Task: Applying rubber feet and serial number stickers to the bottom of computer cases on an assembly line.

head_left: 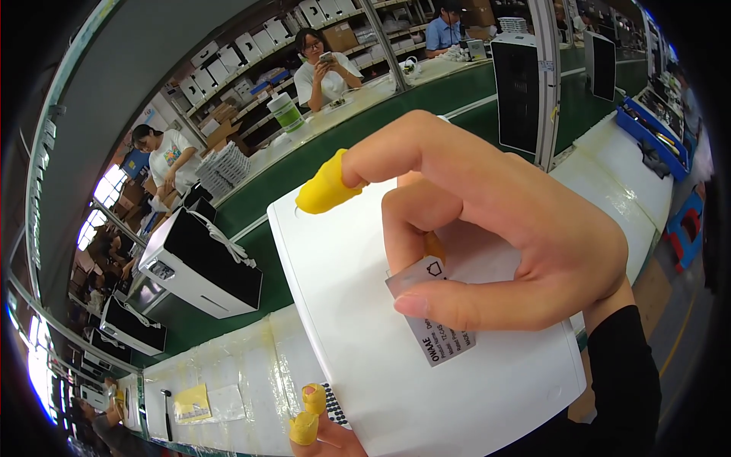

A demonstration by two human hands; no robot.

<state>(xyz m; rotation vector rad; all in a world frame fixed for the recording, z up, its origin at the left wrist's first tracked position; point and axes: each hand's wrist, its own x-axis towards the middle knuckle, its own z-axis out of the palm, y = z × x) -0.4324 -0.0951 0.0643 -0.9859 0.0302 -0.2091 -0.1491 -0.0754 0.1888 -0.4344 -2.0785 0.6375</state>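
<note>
A small silver-grey printed label (445, 339) is pinched between the thumb and a curled finger of my right hand (518, 251). The index finger wears a yellow finger cot and arches out to the left, away from the label. Right below the label lies a broad white panel of an appliance casing (350, 335), tilted, with rounded corners. My left hand (324, 434) is at the casing's lower left edge, two fingertips in yellow cots; the rest of it is hidden by the casing. Beside those fingertips shows a patch of dark dots (333, 405).
White-and-black appliances (202, 263) with coiled cords stand on a green conveyor (282, 171) to the left. A film-covered bench (251, 350) holds a yellow packet (192, 404) and a black-handled tool (167, 415). Co-workers sit across the line. A blue tray (659, 141) is at right.
</note>
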